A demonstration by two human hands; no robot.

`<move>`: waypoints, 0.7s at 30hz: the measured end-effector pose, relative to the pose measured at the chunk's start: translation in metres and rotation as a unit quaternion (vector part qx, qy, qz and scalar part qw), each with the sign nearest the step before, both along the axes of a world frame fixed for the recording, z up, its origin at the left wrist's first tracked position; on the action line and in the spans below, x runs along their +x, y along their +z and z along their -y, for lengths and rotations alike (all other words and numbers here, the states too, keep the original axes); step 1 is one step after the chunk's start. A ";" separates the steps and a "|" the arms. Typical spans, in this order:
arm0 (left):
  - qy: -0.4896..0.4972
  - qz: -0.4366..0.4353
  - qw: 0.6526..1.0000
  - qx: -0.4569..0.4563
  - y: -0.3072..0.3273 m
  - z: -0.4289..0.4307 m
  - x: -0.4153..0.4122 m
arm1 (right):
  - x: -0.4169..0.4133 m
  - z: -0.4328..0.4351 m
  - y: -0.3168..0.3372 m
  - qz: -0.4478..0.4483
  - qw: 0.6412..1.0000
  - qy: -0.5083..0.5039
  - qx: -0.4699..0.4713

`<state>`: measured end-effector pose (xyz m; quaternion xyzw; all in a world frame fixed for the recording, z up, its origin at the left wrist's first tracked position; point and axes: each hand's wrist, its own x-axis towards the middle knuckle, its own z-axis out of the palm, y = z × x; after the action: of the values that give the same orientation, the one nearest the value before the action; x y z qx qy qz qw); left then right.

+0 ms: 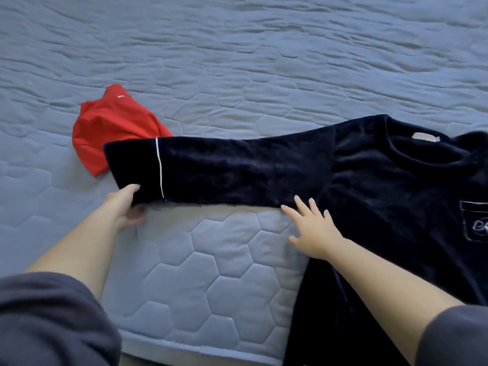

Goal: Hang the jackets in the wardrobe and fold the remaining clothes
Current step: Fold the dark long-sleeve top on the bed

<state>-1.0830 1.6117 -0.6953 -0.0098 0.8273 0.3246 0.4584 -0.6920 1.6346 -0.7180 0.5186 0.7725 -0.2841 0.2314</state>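
Note:
A dark navy velvet top (383, 186) lies face up on the bed, its long sleeve stretched out to the left with a thin white stripe near the cuff. My left hand (126, 207) grips the cuff end of that sleeve from below, thumb on top. My right hand (311, 228) rests flat with fingers spread on the armpit area where sleeve meets body. A red garment (111, 128) lies crumpled just beyond the cuff, partly under the sleeve end.
The blue quilted bedspread (211, 273) with a hexagon pattern covers the whole bed. Its near edge (184, 350) runs along the bottom of the view. The top's lower body hangs over that edge at the right.

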 end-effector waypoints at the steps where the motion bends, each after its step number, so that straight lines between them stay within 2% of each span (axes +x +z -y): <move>1: 0.012 0.005 1.000 0.001 -0.009 0.000 0.001 | 0.001 0.003 -0.005 0.014 1.000 0.013 0.024; 4: 0.053 0.036 0.998 0.024 -0.030 0.002 0.002 | 0.001 0.011 -0.027 0.034 0.997 0.031 0.059; 8: 0.101 0.044 0.991 0.077 -0.030 -0.001 0.004 | -0.006 0.010 -0.041 0.065 0.997 0.043 0.026; 11: 0.164 0.012 0.964 0.210 0.005 -0.008 0.025 | -0.012 0.003 -0.027 0.057 0.998 0.008 -0.022; 13: 0.178 -0.012 0.933 0.313 0.042 -0.015 0.056 | -0.019 0.005 -0.007 -0.004 0.997 -0.054 -0.057; 14: 0.153 -0.008 0.922 0.356 0.061 -0.019 0.078 | -0.022 0.007 0.004 -0.062 0.988 -0.115 -0.079; 15: 0.112 0.004 0.913 0.392 0.081 -0.022 0.102 | -0.024 0.009 0.017 -0.140 0.963 -0.205 -0.106; 16: 0.061 0.023 0.908 0.415 0.099 -0.024 0.128 | -0.025 0.011 0.032 -0.225 0.911 -0.315 -0.145; 17: 0.006 0.041 0.902 0.429 0.118 -0.025 0.156 | -0.026 0.011 0.049 -0.303 0.830 -0.425 -0.195; 18: -0.057 0.046 0.898 0.433 0.134 -0.025 0.182 | -0.021 0.011 0.067 -0.367 0.735 -0.512 -0.253; 19: -0.120 0.052 0.889 0.439 0.151 -0.024 0.212 | -0.018 0.009 0.082 -0.421 0.643 -0.565 -0.300; 20: -0.177 0.060 0.879 0.439 0.164 -0.022 0.242 | -0.009 0.005 0.096 -0.471 0.566 -0.594 -0.323; 21: -0.223 0.082 0.867 0.438 0.177 -0.018 0.273 | 0.002 0.000 0.108 -0.515 0.509 -0.612 -0.318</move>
<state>-0.8097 1.6299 -0.5179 0.3501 0.5396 0.5410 0.5418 -0.6895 1.6342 -0.6096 0.5167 0.1050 -0.7992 -0.2885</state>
